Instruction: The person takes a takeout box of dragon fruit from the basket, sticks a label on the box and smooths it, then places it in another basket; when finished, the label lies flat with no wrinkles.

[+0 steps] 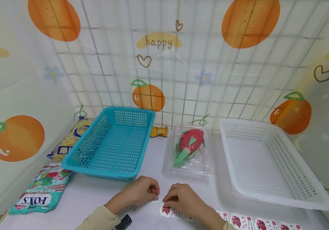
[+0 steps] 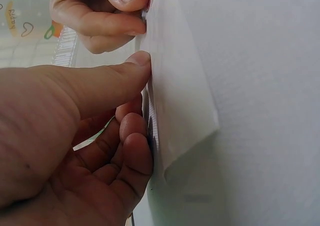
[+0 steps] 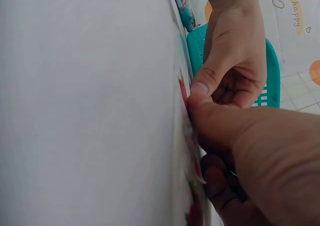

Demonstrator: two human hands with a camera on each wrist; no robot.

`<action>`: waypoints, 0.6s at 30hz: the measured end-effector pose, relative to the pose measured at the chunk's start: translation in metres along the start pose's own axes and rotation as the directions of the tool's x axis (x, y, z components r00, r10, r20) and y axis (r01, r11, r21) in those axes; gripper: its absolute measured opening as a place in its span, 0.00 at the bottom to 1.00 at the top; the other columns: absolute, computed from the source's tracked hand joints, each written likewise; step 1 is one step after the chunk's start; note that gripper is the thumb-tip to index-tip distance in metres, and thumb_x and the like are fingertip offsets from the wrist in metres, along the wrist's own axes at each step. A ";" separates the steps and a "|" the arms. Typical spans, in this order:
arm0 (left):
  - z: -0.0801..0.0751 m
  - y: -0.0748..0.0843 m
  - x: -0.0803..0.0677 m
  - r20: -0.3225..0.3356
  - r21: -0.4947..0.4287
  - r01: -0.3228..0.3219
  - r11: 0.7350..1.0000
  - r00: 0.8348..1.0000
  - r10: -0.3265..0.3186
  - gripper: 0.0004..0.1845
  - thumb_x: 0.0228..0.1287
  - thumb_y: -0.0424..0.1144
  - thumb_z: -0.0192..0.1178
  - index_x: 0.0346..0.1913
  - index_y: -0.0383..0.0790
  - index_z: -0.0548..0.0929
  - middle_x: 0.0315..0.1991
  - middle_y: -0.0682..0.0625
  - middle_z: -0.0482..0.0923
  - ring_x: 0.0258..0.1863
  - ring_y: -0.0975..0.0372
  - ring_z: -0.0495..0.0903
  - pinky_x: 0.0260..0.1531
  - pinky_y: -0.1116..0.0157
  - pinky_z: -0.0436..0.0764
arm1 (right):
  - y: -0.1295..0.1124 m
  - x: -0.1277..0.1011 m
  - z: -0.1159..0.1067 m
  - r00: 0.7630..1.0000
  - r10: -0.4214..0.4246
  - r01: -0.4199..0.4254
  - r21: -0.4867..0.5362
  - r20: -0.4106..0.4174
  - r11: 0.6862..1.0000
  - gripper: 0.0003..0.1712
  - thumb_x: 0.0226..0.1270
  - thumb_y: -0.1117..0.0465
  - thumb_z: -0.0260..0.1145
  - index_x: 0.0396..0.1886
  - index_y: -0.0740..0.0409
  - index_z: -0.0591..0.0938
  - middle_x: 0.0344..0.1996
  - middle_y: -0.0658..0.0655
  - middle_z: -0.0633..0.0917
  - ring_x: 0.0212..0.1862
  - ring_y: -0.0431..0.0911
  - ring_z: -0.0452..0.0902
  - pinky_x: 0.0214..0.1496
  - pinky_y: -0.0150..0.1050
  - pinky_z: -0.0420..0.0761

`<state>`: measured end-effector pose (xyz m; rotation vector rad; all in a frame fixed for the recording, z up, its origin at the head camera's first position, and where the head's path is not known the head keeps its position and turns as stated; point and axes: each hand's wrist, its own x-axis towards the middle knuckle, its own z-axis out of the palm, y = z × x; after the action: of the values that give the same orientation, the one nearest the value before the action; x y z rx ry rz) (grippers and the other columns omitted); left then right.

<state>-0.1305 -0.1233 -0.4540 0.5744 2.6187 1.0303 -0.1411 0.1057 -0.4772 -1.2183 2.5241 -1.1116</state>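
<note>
Long white backing strip of printed fruit stickers point(image 1: 239, 220): flat on table, near edge, running rightward; left hand point(image 1: 141, 191) and right hand point(image 1: 181, 199) both pinch its left end, fingers curled

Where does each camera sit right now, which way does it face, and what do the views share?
Head: looks forward and down at the white table, both hands, cream sleeves.
Left wrist: faces along the left hand pinching the glossy sticker strip.
Right wrist: faces past the right hand toward the turquoise plastic basket.
Shared: both hands pinching that strip.
</note>
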 end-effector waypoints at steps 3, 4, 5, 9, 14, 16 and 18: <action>0.000 0.000 0.000 -0.001 -0.005 0.001 1.000 1.000 -0.001 0.10 0.57 0.31 0.74 0.29 0.47 0.83 0.23 0.61 0.75 0.24 0.73 0.72 0.27 0.73 0.74 | -0.001 0.000 -0.001 1.000 0.010 -0.010 0.002 0.007 1.000 0.05 0.61 0.63 0.77 0.34 0.47 0.93 0.30 0.36 0.86 0.39 0.28 0.78 0.42 0.25 0.79; 0.000 0.000 0.000 -0.002 -0.005 -0.001 1.000 1.000 0.001 0.10 0.57 0.31 0.74 0.29 0.47 0.83 0.23 0.61 0.75 0.24 0.74 0.72 0.27 0.73 0.74 | -0.001 0.000 -0.001 1.000 0.011 -0.011 -0.001 0.009 1.000 0.05 0.61 0.63 0.77 0.34 0.47 0.93 0.30 0.36 0.85 0.39 0.27 0.78 0.42 0.25 0.79; 0.000 0.000 0.000 -0.002 -0.004 -0.002 1.000 1.000 0.002 0.10 0.57 0.31 0.74 0.29 0.47 0.83 0.23 0.61 0.75 0.24 0.74 0.71 0.27 0.73 0.74 | -0.001 0.000 -0.001 1.000 0.012 -0.012 -0.003 0.010 1.000 0.04 0.61 0.62 0.77 0.33 0.46 0.92 0.29 0.36 0.85 0.39 0.27 0.77 0.42 0.25 0.79; 0.000 -0.001 0.000 0.001 0.002 -0.001 1.000 1.000 0.001 0.10 0.57 0.31 0.74 0.28 0.47 0.83 0.23 0.61 0.75 0.24 0.74 0.72 0.28 0.73 0.74 | -0.002 0.001 -0.001 0.999 0.011 -0.009 -0.039 0.032 0.999 0.01 0.64 0.58 0.75 0.32 0.47 0.91 0.29 0.36 0.84 0.37 0.27 0.74 0.41 0.25 0.78; 0.000 0.001 -0.001 0.005 0.000 0.018 1.000 1.000 -0.018 0.10 0.58 0.31 0.73 0.29 0.48 0.83 0.23 0.61 0.75 0.25 0.73 0.71 0.28 0.73 0.73 | -0.001 0.001 -0.001 0.997 -0.004 0.012 -0.122 0.071 0.992 0.02 0.67 0.56 0.73 0.33 0.46 0.88 0.30 0.36 0.80 0.38 0.28 0.70 0.43 0.25 0.76; 0.000 0.001 -0.001 0.006 0.000 0.017 1.000 1.000 -0.017 0.10 0.58 0.31 0.73 0.29 0.48 0.83 0.23 0.61 0.75 0.25 0.73 0.71 0.28 0.73 0.73 | -0.001 0.001 -0.002 0.997 -0.012 0.024 -0.142 0.080 0.990 0.02 0.68 0.57 0.72 0.34 0.46 0.86 0.31 0.36 0.80 0.39 0.28 0.70 0.45 0.26 0.77; 0.000 0.002 -0.001 0.007 0.004 0.011 1.000 1.000 -0.011 0.10 0.58 0.31 0.73 0.28 0.47 0.83 0.23 0.61 0.75 0.25 0.73 0.71 0.28 0.73 0.73 | -0.002 0.001 -0.004 0.996 -0.020 0.033 -0.142 0.088 0.989 0.02 0.69 0.57 0.71 0.35 0.47 0.85 0.32 0.37 0.79 0.39 0.29 0.70 0.46 0.26 0.77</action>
<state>-0.1294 -0.1223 -0.4530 0.5623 2.6158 1.0183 -0.1418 0.1067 -0.4731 -1.3076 2.5669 -0.8752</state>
